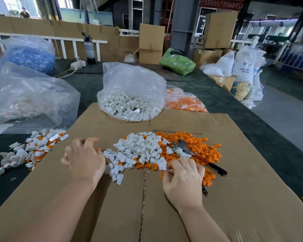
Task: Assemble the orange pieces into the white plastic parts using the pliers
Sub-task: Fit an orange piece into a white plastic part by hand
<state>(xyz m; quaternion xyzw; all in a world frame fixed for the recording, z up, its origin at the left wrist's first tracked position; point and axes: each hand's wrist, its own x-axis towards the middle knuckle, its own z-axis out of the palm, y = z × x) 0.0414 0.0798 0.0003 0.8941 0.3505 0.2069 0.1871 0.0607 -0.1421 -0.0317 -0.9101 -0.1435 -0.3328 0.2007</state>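
The cardboard [182, 206] covers the surface, and the loose stock lies mixed on it: the white parts [140, 149] heaped in the middle, the orange pieces [199, 145] spread to their right and partly under them. The likely trouble comes from that mixing. A hand raking through could push parts off the near edge of the heap or bury the pliers [184, 148], which lie on the orange pieces with a white part at their jaws and their handles running toward the right hand. A nudge to those handles may knock that part loose. The finished-looking mix at far left [33, 151] sits half off the cardboard and could scatter.

The left hand [84, 158] hovers with fingers curled, tips at the heap's left edge; whether it holds anything I cannot tell. The right hand [184, 179] pinches something small and white at its fingertips, just beside the pliers' handles.
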